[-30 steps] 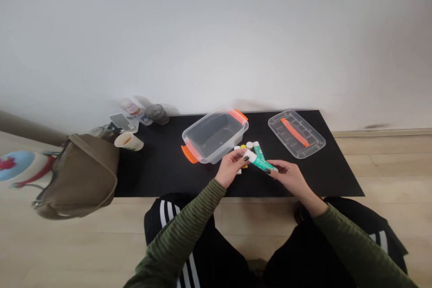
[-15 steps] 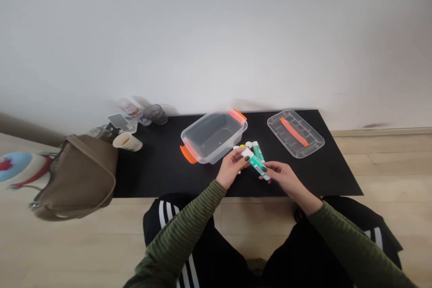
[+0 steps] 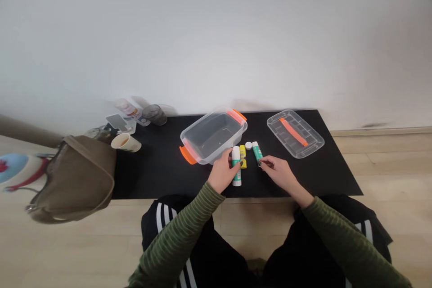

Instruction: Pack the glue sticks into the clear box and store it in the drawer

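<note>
My left hand [image 3: 222, 172] is closed around a white and green glue stick [image 3: 236, 177], fingers on its far side and thumb on its near side. A yellow glue stick [image 3: 243, 162] lies just right of it. My right hand [image 3: 277, 170] pinches the near end of a smaller green and white glue stick [image 3: 256, 149], which slants on the table. A round white cap [image 3: 249, 146] sits between the yellow stick and that smaller one. Behind my left hand stands a clear plastic box [image 3: 212, 137] with orange latches, its top uncovered.
The clear lid [image 3: 315, 147] with an orange handle lies on the black table [image 3: 155, 175] at the right. Toward the left are a paper cup [image 3: 130, 144], a dark mesh cup [image 3: 155, 114], a spray bottle [image 3: 130, 110] and a brown bag [image 3: 87, 180]. A wall [image 3: 216, 45] rises behind.
The larger glue stick, held across both hands before, now points away from me in my left hand, beside the yellow one. My right hand has left it and moved to the smaller glue stick.
</note>
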`<control>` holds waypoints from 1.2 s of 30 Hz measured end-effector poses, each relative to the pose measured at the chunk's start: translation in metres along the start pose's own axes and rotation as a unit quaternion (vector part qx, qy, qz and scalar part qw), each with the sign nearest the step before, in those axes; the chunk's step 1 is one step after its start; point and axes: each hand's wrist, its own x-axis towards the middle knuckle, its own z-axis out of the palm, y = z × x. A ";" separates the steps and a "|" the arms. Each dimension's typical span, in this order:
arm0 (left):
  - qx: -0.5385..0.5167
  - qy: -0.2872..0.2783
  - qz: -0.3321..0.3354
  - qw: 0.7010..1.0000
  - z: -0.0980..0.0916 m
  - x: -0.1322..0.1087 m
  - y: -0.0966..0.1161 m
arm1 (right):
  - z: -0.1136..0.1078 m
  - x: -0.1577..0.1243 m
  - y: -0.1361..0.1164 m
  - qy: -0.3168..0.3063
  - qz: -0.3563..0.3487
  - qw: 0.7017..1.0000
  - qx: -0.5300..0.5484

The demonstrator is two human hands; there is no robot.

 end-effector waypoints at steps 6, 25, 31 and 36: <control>0.231 0.014 -0.038 0.972 0.003 0.002 -0.005 | 0.004 0.011 0.010 0.043 -0.034 0.992 -0.111; 0.526 -0.041 -0.016 0.849 0.027 0.013 -0.013 | 0.019 0.028 0.029 0.074 -0.007 0.976 -0.206; 0.532 0.001 0.104 0.840 0.032 0.019 -0.009 | 0.013 0.025 0.028 0.086 0.014 0.968 -0.234; 0.457 -0.054 0.303 0.835 0.044 0.047 -0.015 | 0.011 0.021 0.029 0.082 0.022 0.963 -0.256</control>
